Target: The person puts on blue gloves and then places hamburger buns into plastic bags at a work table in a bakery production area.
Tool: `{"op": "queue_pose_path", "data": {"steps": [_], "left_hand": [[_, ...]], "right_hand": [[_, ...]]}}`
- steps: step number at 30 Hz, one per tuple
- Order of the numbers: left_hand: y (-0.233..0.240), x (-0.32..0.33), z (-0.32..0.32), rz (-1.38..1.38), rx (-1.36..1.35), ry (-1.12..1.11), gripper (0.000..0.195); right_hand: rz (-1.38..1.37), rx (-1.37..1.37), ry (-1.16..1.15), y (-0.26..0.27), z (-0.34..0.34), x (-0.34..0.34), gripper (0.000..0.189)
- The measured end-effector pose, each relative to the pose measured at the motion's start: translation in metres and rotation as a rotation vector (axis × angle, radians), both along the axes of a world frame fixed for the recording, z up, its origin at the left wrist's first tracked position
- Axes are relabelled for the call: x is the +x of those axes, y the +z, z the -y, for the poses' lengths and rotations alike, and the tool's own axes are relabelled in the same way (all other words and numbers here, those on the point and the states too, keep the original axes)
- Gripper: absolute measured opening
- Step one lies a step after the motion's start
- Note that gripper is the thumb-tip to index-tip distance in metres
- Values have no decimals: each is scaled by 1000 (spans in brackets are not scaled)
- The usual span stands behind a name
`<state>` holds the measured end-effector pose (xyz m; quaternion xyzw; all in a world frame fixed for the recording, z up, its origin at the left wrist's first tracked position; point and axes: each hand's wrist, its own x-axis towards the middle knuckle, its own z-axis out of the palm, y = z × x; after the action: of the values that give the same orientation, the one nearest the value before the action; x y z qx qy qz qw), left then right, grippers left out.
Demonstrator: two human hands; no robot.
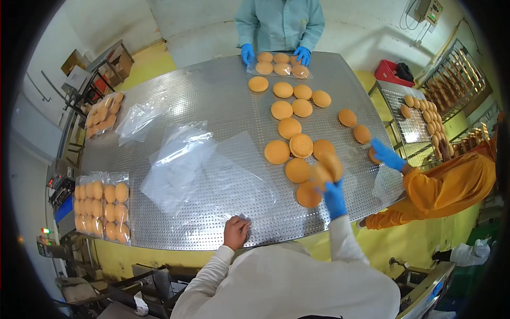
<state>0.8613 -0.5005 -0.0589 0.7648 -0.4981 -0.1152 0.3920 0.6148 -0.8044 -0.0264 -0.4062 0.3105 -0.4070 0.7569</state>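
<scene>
My right hand [335, 199], in a blue glove, holds round golden buns [330, 169], blurred by motion, above the perforated metal table. Around them lie several loose buns [277, 152], one of them resting pale underside up [301, 145]. My bare left hand [236, 232] rests at the near edge of the table with its fingers curled; whether it pinches anything is too small to tell. Clear plastic bags [179, 163] lie spread flat on the table to the left of the buns.
Filled bun bags [116, 211] lie at the near left, another [104, 114] at the far left. Across the table, a co-worker's gloved hands [303, 55] touch a filled bag [282, 68]. At right, a co-worker's gloved hand [387, 155] reaches over the table edge, near a rack [412, 125] with buns.
</scene>
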Motion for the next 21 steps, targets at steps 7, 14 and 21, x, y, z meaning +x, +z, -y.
{"op": "queue_pose_path", "data": {"steps": [7, 14, 21], "left_hand": [[-2, 30, 0, -281, 59, -281, 18], [21, 45, 13, -236, -92, 18, 19], [87, 60, -1, -78, -85, -97, 23]], "right_hand": [[308, 584, 740, -9, -183, 67, 84], [-23, 289, 690, -23, -171, 82, 88], [-27, 85, 607, 32, -173, 113, 84]]}}
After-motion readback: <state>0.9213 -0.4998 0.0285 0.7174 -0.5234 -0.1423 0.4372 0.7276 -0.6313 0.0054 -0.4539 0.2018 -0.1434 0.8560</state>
